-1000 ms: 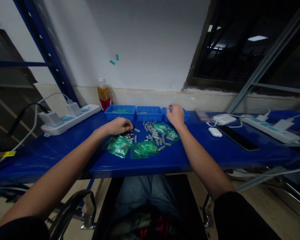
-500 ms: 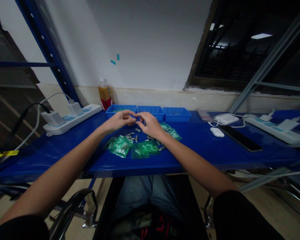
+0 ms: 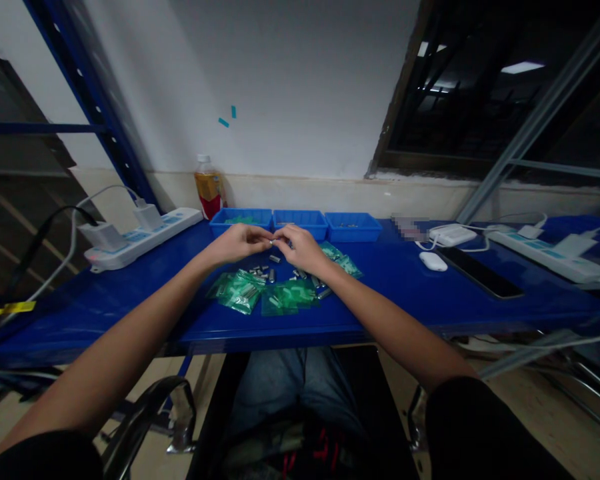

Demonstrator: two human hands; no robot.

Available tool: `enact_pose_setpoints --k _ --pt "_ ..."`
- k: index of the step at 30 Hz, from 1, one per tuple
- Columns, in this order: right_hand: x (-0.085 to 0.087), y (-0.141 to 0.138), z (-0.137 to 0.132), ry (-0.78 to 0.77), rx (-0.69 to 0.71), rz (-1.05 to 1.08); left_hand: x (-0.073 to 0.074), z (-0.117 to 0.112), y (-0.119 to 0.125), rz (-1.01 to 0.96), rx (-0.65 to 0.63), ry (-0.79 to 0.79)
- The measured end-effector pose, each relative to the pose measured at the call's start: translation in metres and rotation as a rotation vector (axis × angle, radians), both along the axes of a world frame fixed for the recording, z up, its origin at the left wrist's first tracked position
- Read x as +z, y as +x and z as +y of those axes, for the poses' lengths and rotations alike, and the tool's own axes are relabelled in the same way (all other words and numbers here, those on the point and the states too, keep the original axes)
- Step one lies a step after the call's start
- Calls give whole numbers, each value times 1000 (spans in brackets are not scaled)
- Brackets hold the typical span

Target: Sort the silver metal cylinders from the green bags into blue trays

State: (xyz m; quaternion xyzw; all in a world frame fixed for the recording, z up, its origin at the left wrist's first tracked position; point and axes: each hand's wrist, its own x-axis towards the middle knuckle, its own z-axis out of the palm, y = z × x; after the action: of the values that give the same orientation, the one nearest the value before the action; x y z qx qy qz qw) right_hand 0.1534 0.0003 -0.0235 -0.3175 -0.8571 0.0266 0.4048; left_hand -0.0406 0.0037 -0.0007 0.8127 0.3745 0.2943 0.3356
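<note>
Over the middle of the blue table, my left hand (image 3: 240, 243) and my right hand (image 3: 298, 245) meet at the fingertips. Both are closed in a pinch around a small silvery metal piece (image 3: 272, 242), mostly covered by the fingers. Just below them lie several loose metal cylinders (image 3: 273, 275), some by themselves and some in small groups. Green-tinted plastic bags (image 3: 241, 292) with metal parts inside rest nearer the table edge, beside more green bags (image 3: 291, 296). Other green bags (image 3: 349, 267) lie partly behind my right wrist.
Three blue bins stand along the wall: a left bin (image 3: 219, 228) with green bags, a middle bin (image 3: 320, 230) and a right bin (image 3: 370, 233) with small parts. A drink bottle (image 3: 209, 187), power strips (image 3: 130, 247), a phone (image 3: 480, 272) and a white case (image 3: 433, 261) sit around.
My left fingers have closed in and lowered slightly, bringing both sets of fingertips together on the small metal piece. The bags and loose cylinders look unmoved; the view has shifted slightly.
</note>
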Motion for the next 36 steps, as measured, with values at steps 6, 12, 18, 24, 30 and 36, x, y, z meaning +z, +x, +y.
enact_pose_setpoints --k 6,12,18,24,30,36 --pt "-2 -3 -3 -38 -32 32 6 -9 3 146 56 126" --pt "-3 -5 -2 -77 -28 99 6 -9 5 195 82 217" --pt "-2 -6 -2 -97 -40 108 9 -12 5 269 89 297" --pt "-4 -8 -3 -107 -51 134 9 -12 6 318 97 388" --pt "-3 -6 -5 -40 -71 100 6 -10 7 316 127 439" --pt "6 0 -10 78 -6 -92 9 -13 7 255 100 320"
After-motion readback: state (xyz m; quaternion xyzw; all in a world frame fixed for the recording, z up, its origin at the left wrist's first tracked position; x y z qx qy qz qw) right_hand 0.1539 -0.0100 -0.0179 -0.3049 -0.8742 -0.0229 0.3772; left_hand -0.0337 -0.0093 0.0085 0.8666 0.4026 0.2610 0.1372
